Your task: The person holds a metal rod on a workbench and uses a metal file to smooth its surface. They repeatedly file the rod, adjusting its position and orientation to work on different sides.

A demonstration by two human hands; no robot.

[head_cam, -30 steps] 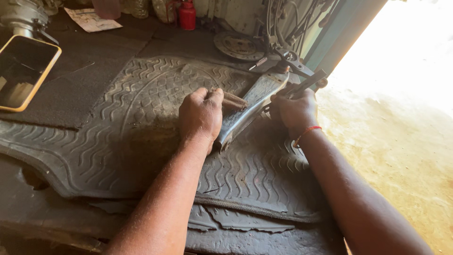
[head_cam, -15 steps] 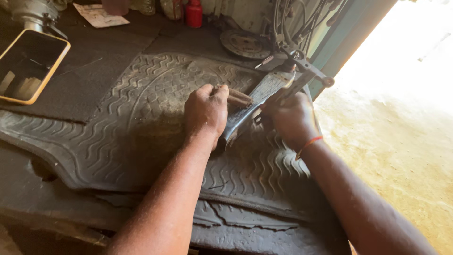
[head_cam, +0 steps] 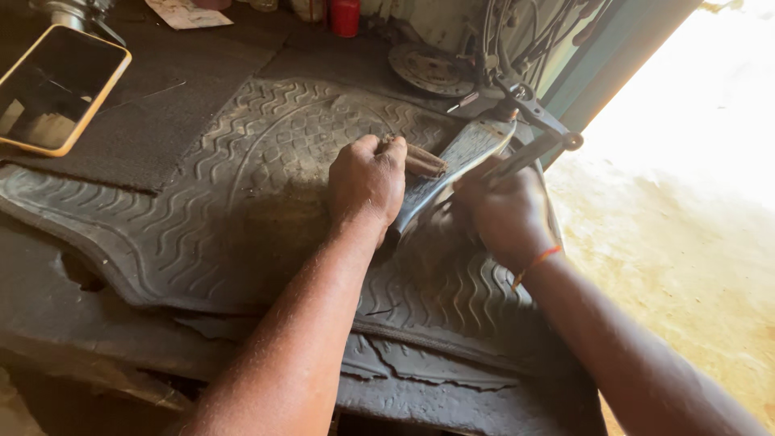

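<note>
Left hand (head_cam: 367, 179) curled in a fist round a brown wooden handle (head_cam: 421, 160), pressing down on a flat grey metal blade (head_cam: 452, 161) atop the grey ridged rubber mat (head_cam: 202, 202). Right hand (head_cam: 504, 211) clamped on dark metal pliers (head_cam: 529, 145) beside it. Yellow-cased phone (head_cam: 56, 85) well off left.

One head camera looks steeply down, close over the bench (head_cam: 121, 145), facing its far edge and right-hand doorway.
</note>
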